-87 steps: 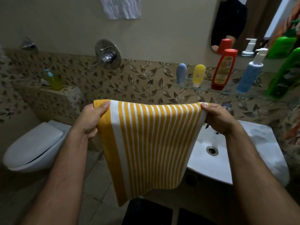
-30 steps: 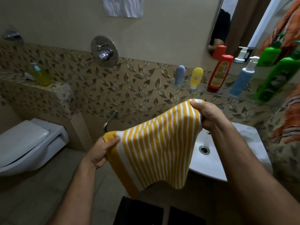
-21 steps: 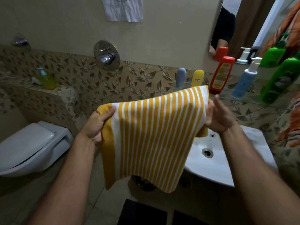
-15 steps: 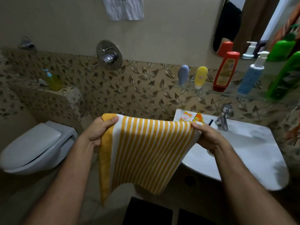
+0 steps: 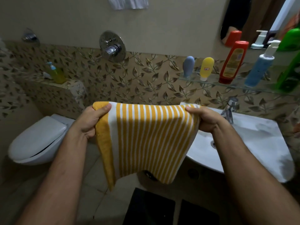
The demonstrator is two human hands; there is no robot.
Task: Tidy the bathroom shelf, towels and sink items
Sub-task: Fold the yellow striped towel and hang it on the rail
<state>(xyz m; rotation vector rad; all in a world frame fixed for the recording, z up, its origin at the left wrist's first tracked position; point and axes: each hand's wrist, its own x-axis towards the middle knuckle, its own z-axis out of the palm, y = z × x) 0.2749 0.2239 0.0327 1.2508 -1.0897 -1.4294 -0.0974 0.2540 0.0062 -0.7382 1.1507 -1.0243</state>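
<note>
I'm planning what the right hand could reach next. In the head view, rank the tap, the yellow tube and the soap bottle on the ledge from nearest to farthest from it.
From the right hand:
1. Tap, just right of it on the sink.
2. Yellow tube, above on the glass shelf.
3. Soap bottle, far left on the ledge.

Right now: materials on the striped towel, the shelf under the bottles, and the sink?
Striped towel: woven cotton-like cloth, matte; it drapes and creases where both hands grip it.
Shelf: clear glass, apparently; the leaf tiles show through it and its edge glints.
Sink: white glazed ceramic by the look, smooth with soft reflections; could be another glossy solid.
</note>
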